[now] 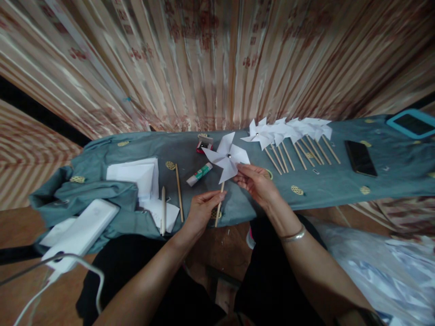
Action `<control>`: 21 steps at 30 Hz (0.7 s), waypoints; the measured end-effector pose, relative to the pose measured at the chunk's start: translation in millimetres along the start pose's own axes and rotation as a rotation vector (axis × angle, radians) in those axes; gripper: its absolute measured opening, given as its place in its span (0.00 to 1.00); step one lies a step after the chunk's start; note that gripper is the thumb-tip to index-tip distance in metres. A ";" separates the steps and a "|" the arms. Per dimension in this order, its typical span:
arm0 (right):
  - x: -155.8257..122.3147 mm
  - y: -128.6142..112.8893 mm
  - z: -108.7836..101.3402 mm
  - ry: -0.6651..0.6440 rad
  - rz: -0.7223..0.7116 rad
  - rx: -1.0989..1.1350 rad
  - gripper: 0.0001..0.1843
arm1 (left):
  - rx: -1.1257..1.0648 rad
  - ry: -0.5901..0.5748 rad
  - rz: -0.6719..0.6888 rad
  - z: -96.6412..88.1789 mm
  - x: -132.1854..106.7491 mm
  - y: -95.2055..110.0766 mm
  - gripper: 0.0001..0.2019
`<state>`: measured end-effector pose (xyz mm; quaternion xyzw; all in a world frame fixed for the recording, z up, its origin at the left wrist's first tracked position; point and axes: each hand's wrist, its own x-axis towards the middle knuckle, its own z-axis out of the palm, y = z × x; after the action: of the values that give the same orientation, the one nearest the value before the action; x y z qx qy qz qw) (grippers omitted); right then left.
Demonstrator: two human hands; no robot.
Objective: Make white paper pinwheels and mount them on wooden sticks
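Note:
A white paper pinwheel (228, 151) with a dark centre pin is held up over the cloth, its wooden stick pointing down toward me. My left hand (204, 207) pinches that stick between thumb and fingers. At the lower right blade, my right hand (254, 181) grips the paper edge, thumb on top. Just left of the pinwheel lies a glue stick (199, 174), with a small red and black object (205, 146) behind it. Further left are a bare wooden stick (179, 192) and a pale pencil-like rod (163, 210).
Several finished pinwheels (292, 131) lie overlapping at the back right. A black phone (360, 157) and a blue-framed tablet (413, 123) rest beyond them. At left are stacked white papers (132, 174) and a white power bank (83, 231) with a cable. A curtain (217, 63) hangs behind the cloth-covered table (326, 185).

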<state>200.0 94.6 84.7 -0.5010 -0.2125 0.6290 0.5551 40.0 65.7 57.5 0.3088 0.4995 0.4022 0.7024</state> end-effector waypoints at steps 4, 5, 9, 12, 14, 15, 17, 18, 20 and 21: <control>-4.2 3.6 5.5 -0.026 0.018 -0.022 0.18 | -0.008 0.010 0.003 0.3 0.4 1.8 0.19; -5.3 4.0 6.0 -0.041 0.010 -0.052 0.18 | -0.006 0.013 0.006 -0.1 1.0 2.2 0.19; -6.0 -1.2 0.2 -0.065 -0.119 -0.161 0.19 | 0.012 0.044 0.027 -2.7 4.7 2.1 0.18; 0.3 -10.6 -11.7 0.000 -0.283 -0.191 0.19 | 0.012 0.046 0.036 -3.7 5.5 1.3 0.18; 6.9 -16.1 -20.5 0.108 -0.393 -0.206 0.17 | 0.012 0.020 0.026 -3.2 3.7 1.1 0.17; 10.3 -17.9 -24.3 0.160 -0.429 -0.202 0.15 | 0.018 0.000 0.012 -2.8 2.5 1.1 0.17; 15.9 -19.6 -29.8 0.219 -0.440 -0.177 0.14 | 0.034 -0.050 -0.029 -2.0 -0.1 0.8 0.18; 17.8 -19.5 -31.2 0.219 -0.420 -0.159 0.15 | 0.042 -0.075 -0.047 -1.8 -1.0 0.4 0.18; 19.5 -18.4 -31.4 0.173 -0.362 -0.129 0.16 | 0.059 -0.108 -0.062 -1.6 -1.9 -1.1 0.18; 19.5 -17.8 -30.5 0.137 -0.338 -0.122 0.16 | 0.067 -0.114 -0.058 -1.7 -1.8 -2.1 0.18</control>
<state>237.3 108.8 79.2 -0.5325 -0.2929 0.4775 0.6346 38.6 63.2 56.0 0.3399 0.4804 0.3466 0.7305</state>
